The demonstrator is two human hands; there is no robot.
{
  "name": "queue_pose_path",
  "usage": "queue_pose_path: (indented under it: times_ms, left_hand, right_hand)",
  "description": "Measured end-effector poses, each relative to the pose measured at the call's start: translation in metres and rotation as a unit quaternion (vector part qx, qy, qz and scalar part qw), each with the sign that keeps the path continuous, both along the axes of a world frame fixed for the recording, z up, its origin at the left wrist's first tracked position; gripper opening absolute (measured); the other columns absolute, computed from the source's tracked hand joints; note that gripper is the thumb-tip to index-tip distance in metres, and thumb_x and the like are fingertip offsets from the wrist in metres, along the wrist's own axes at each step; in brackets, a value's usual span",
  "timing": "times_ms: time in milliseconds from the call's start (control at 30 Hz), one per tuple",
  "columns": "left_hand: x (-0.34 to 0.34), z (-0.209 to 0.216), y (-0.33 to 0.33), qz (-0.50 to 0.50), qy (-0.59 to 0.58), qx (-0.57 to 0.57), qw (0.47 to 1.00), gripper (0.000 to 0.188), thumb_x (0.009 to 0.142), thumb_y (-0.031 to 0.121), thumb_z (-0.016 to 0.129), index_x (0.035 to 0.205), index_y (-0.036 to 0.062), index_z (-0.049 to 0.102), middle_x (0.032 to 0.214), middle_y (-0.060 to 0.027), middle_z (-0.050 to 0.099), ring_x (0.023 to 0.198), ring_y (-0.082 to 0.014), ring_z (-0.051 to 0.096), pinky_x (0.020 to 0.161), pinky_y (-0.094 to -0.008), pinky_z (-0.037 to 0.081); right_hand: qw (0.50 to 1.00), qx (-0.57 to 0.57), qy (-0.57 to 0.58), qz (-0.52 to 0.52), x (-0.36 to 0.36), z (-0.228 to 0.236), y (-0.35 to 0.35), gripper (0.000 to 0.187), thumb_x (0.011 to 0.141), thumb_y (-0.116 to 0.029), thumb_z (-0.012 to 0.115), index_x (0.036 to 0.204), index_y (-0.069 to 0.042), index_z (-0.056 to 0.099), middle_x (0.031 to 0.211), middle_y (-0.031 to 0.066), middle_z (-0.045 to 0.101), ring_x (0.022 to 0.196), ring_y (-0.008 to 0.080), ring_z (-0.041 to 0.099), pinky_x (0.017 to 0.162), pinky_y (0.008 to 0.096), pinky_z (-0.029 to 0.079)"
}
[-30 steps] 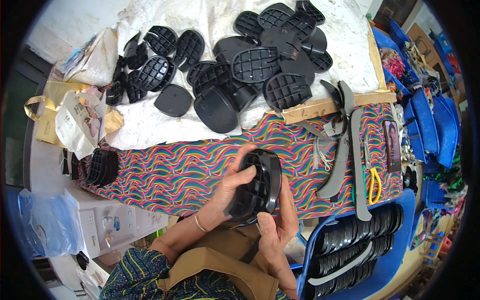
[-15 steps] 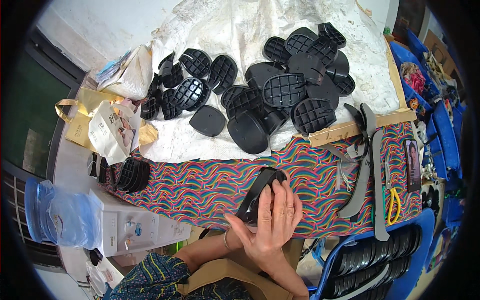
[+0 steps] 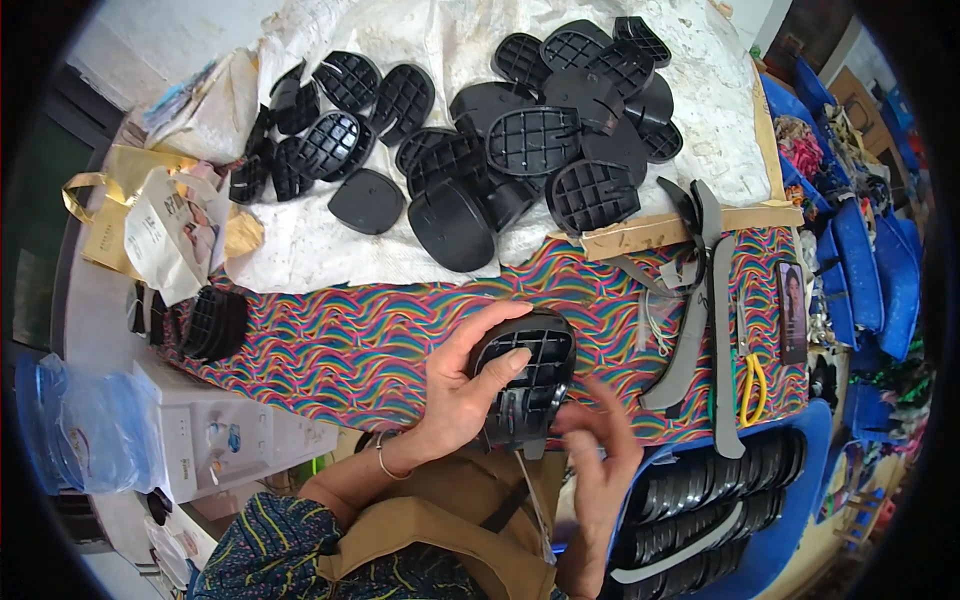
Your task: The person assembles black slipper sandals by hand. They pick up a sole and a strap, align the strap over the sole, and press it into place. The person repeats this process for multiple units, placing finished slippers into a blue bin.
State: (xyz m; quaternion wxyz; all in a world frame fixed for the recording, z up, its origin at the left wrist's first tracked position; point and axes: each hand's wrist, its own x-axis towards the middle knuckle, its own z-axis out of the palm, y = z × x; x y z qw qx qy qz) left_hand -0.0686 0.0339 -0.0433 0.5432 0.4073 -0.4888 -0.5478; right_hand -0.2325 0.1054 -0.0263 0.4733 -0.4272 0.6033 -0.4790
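My left hand point(image 3: 455, 385) grips a black shoe heel piece point(image 3: 525, 365), fingers around its far side and thumb pressed on its gridded hollow face, which is turned up. A short grey tab point(image 3: 534, 447) shows at the heel's near end, with a thin pale cord below it. Just right of the heel, my right hand point(image 3: 605, 450) is slightly blurred, its fingers loosely bent and apart, with nothing visible in them. Beyond the hands, several more black heel pieces point(image 3: 452, 225) lie heaped on a white woven sheet point(image 3: 300, 245), some grid side up, some smooth side up.
Grey curved strips point(image 3: 726, 340), yellow-handled scissors point(image 3: 752, 390) and a phone point(image 3: 792, 315) lie on the patterned cloth point(image 3: 320, 340) at right. A blue bin point(image 3: 800, 490) holds rows of black pieces below. Stacked heels point(image 3: 215, 325), paper bags point(image 3: 160, 240) and a water dispenser point(image 3: 215, 440) are at left.
The heel piece has been turned so its gridded side faces up. My left hand has come up to grip it, while my right hand has let go and moved right and nearer.
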Motion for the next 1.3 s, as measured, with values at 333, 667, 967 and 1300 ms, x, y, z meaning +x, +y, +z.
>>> queue_pose_path:
  times_ms: [333, 667, 967, 1300]
  left_hand:
    - [0.004, 0.007, -0.003, -0.009, -0.07, -0.037, 0.997, 0.036, 0.09, 0.0, 0.065, 0.126, -0.0017, 0.057, 0.12, -0.0083, 0.062, 0.106, -0.0131, 0.06, 0.093, -0.0268, 0.047]
    - [0.033, 0.048, 0.0, -0.161, -0.062, 0.056, 0.983, 0.029, 0.089, 0.004, 0.065, 0.117, -0.002, 0.064, 0.109, -0.0085, 0.068, 0.099, -0.0135, 0.064, 0.087, -0.0278, 0.05]
    - [0.01, 0.033, -0.001, -0.17, -0.058, 0.077, 0.981, 0.035, 0.09, -0.004, 0.061, 0.124, -0.0022, 0.06, 0.111, -0.0071, 0.068, 0.103, -0.0111, 0.062, 0.088, -0.0268, 0.05]
    - [0.002, 0.03, -0.003, -0.173, -0.071, 0.089, 0.978, 0.037, 0.088, -0.006, 0.06, 0.125, -0.0025, 0.059, 0.111, -0.0086, 0.068, 0.102, -0.0124, 0.063, 0.09, -0.0276, 0.05]
  right_hand:
    - [0.948, -0.13, 0.269, 0.114, 0.002, -0.016, 0.013, 0.012, 0.079, -0.001, 0.073, 0.085, 0.0, 0.063, 0.071, 0.0141, 0.063, 0.06, 0.0309, 0.061, 0.055, 0.0393, 0.046]
    - [0.773, -0.152, 0.603, 0.126, -0.075, 0.0, 0.026, 0.017, 0.075, 0.001, 0.07, 0.085, -0.003, 0.057, 0.067, 0.0115, 0.049, 0.06, 0.0328, 0.051, 0.053, 0.043, 0.039]
    - [0.931, -0.054, 0.323, 0.163, -0.065, 0.013, 0.014, 0.041, 0.068, -0.011, 0.079, 0.106, 0.0, 0.068, 0.102, 0.0179, 0.066, 0.099, 0.0363, 0.062, 0.084, 0.0407, 0.05]
    - [0.96, -0.092, 0.235, 0.123, -0.033, -0.036, -0.001, 0.04, 0.079, 0.003, 0.07, 0.119, 0.002, 0.063, 0.095, 0.0172, 0.067, 0.088, 0.0342, 0.064, 0.08, 0.0411, 0.05]
